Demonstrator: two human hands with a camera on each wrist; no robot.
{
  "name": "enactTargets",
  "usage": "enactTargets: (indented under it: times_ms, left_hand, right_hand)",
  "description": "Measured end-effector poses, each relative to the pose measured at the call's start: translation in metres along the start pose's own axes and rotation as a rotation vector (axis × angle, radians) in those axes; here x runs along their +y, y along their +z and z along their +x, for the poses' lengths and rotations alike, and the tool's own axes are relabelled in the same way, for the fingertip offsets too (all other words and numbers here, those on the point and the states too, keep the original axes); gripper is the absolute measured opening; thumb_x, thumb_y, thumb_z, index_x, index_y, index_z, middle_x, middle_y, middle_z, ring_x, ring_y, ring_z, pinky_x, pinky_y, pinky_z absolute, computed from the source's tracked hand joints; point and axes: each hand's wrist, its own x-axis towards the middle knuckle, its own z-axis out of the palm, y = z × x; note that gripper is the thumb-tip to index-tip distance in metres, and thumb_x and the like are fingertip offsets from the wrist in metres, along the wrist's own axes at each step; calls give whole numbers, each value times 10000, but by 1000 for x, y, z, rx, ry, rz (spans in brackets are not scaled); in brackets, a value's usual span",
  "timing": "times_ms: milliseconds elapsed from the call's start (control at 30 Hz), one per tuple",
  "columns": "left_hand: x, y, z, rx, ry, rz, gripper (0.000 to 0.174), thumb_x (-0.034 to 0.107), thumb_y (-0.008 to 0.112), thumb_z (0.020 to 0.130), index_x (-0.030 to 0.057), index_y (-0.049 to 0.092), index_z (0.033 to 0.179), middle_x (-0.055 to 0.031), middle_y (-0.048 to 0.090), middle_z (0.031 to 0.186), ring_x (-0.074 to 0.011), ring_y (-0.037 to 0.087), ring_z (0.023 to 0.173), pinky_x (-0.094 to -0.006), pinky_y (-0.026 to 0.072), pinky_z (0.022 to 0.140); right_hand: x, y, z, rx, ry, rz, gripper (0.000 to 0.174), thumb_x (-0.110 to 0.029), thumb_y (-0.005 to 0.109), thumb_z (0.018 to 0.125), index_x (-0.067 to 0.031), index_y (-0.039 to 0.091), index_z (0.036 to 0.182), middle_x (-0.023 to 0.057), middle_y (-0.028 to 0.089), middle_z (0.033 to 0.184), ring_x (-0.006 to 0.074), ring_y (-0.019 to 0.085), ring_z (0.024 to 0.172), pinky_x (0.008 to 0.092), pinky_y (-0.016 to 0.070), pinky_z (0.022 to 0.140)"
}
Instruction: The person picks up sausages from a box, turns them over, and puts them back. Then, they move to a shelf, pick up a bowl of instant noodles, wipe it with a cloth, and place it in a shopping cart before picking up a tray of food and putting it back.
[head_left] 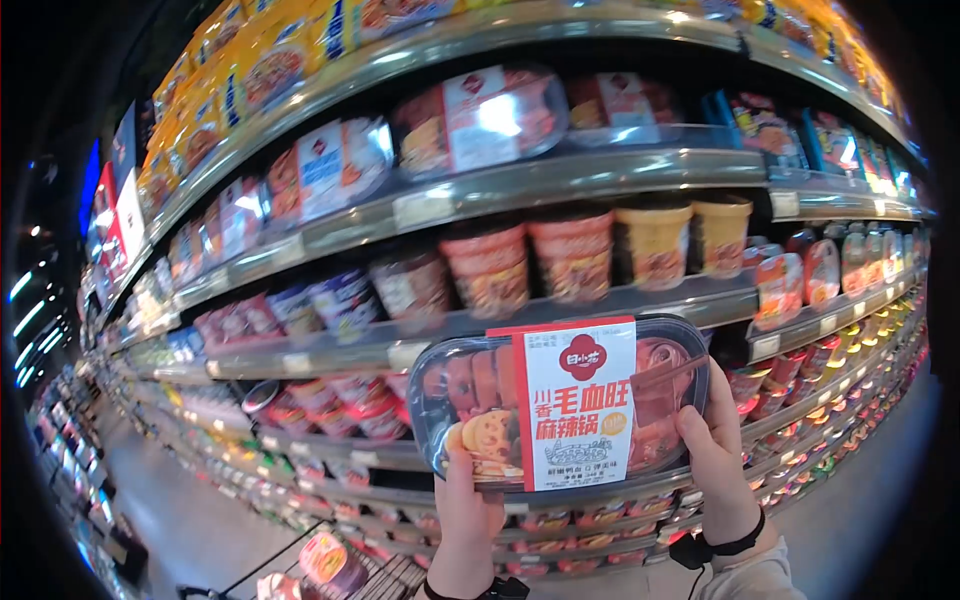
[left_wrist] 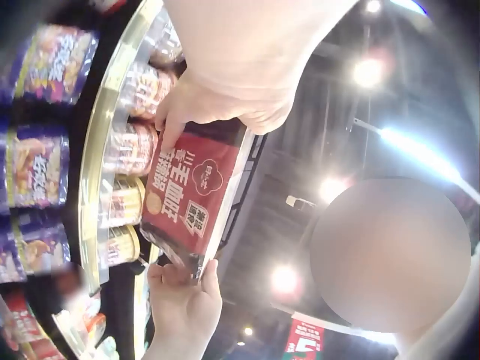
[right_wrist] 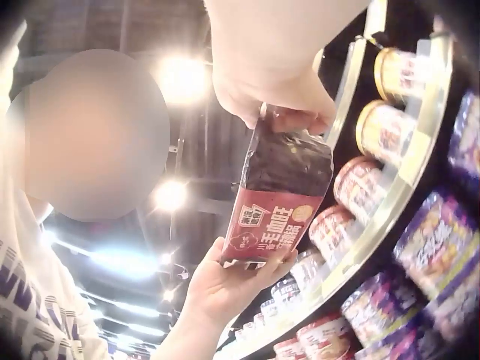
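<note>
A black plastic food tray with a clear lid and a red and white sleeve [head_left: 580,400] is held up facing the head camera. The left hand [head_left: 468,515] grips its lower left part, thumb on the front. At the right end the right hand [head_left: 718,455] pinches the edge, thumb on the lid. In the left wrist view the package's red side [left_wrist: 196,180] shows between the left hand [left_wrist: 225,97] and the right hand [left_wrist: 184,304]. The right wrist view shows the package [right_wrist: 277,195] with the right hand [right_wrist: 281,90] above and the left hand [right_wrist: 232,289] below.
Curved store shelves [head_left: 600,170] stand behind the package, bearing similar trays [head_left: 480,115], red cups [head_left: 486,270], yellow cups [head_left: 652,245] and yellow bags [head_left: 270,75]. At the lower left, a wire cart [head_left: 395,580] holds a round tub [head_left: 328,562] and another package.
</note>
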Motion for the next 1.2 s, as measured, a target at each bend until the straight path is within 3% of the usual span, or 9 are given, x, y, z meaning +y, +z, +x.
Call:
enactTargets:
  times_ms: [133, 233, 333, 567, 767, 833, 967, 1067, 1200]
  left_hand:
    - [40, -35, -29, 90, 23, 17, 430, 323, 328, 972, 19, 368, 1273, -106, 466, 1261, -238, 466, 1161, -392, 389, 975]
    - [67, -61, -50, 95, 72, 53, 458, 347, 344, 962, 9, 366, 1270, -119, 472, 1254, -248, 474, 1154, -407, 388, 975]
    - [86, -93, -72, 181, 111, 61, 456, 351, 341, 962, 16, 366, 1272, -120, 465, 1260, -251, 466, 1162, -408, 380, 981]
    - [130, -133, -115, 311, 113, 65, 430, 336, 332, 964, 39, 368, 1274, -115, 466, 1257, -245, 468, 1157, -405, 384, 974]
    - [151, -155, -134, 310, 121, 51, 424, 331, 328, 962, 45, 372, 1271, -104, 471, 1249, -230, 470, 1154, -396, 392, 967]
    - [153, -160, -140, 303, 115, -44, 427, 284, 343, 958, -7, 362, 1270, -136, 458, 1268, -261, 467, 1170, -411, 383, 981]
    - [159, -160, -151, 302, 65, -66, 436, 285, 343, 957, -4, 357, 1283, -132, 454, 1278, -254, 462, 1178, -407, 380, 984]
    - [161, -162, -156, 257, 48, -51, 436, 276, 336, 958, -5, 353, 1291, -132, 457, 1278, -251, 467, 1175, -397, 380, 985]
    - [163, -159, -162, 283, 10, 31, 444, 348, 343, 945, 36, 398, 1257, -95, 506, 1207, -217, 502, 1121, -380, 412, 948]
  right_hand:
    - [34, 51, -18, 19, 56, 67, 577, -192, 555, 882, 60, 291, 1328, 111, 482, 1234, 141, 485, 1090, 286, 376, 933]
    - [56, 84, -35, 43, 126, 108, 467, -220, 566, 882, 62, 423, 1226, 78, 574, 1094, 113, 535, 983, 261, 418, 867]
    - [59, 126, -47, 3, 132, 151, 442, -209, 552, 892, 63, 433, 1219, 72, 580, 1065, 107, 537, 961, 258, 422, 857]
    - [72, 180, -84, -77, 175, -43, 443, -215, 493, 919, 56, 410, 1259, 83, 512, 1195, 122, 469, 1081, 284, 360, 940]
    - [64, 221, -112, 0, 244, 155, 439, -192, 459, 931, 40, 374, 1294, 76, 470, 1236, 134, 430, 1118, 293, 324, 967]
    - [66, 223, -123, -4, 302, 214, 444, -195, 457, 935, 24, 356, 1308, 78, 469, 1241, 129, 435, 1116, 287, 331, 963]
    - [66, 224, -143, -43, 325, 232, 447, -198, 450, 940, 9, 337, 1319, 77, 465, 1253, 129, 439, 1126, 289, 341, 961]
    - [62, 227, -153, 0, 342, 272, 422, -218, 412, 956, -27, 326, 1323, 83, 470, 1257, 171, 482, 1133, 324, 402, 934]
    - [52, 237, -161, 113, 355, 286, 384, -230, 408, 958, -34, 366, 1286, 60, 511, 1177, 143, 528, 1028, 315, 436, 872]
